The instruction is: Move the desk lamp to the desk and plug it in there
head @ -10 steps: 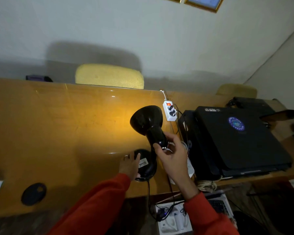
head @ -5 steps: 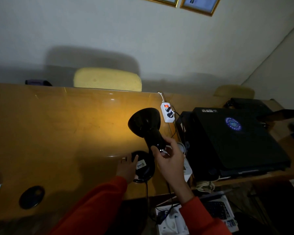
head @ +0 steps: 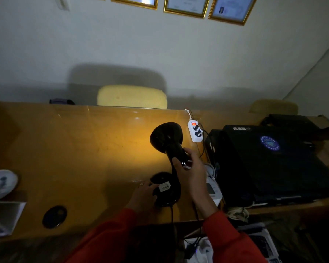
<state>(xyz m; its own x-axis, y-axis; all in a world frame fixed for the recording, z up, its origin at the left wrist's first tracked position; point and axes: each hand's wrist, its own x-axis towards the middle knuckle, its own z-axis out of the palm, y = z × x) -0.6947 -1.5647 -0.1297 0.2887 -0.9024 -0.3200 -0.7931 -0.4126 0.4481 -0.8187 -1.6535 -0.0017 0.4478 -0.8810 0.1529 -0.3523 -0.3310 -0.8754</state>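
A black desk lamp (head: 167, 141) stands near the front edge of the wooden desk (head: 74, 149). It is lit and throws yellow light onto the desk to its left. My right hand (head: 190, 169) grips the neck just behind the shade. My left hand (head: 145, 192) rests on the round base (head: 166, 190), beside a white label. The lamp's black cord hangs off the desk's front edge. A white power strip (head: 195, 130) with a lit red switch lies behind the lamp and carries two black plugs.
A closed black laptop (head: 273, 160) on dark cases fills the desk's right side. A white device (head: 213, 188) lies beside my right hand. At the left are a white dish (head: 0, 184), papers (head: 4, 217) and a round cable hole (head: 54, 216). Yellow chair (head: 131, 96) behind.
The camera has tilted up and back, showing more wall and the dish at the left. Both hands stay on the lamp, which has hardly moved.
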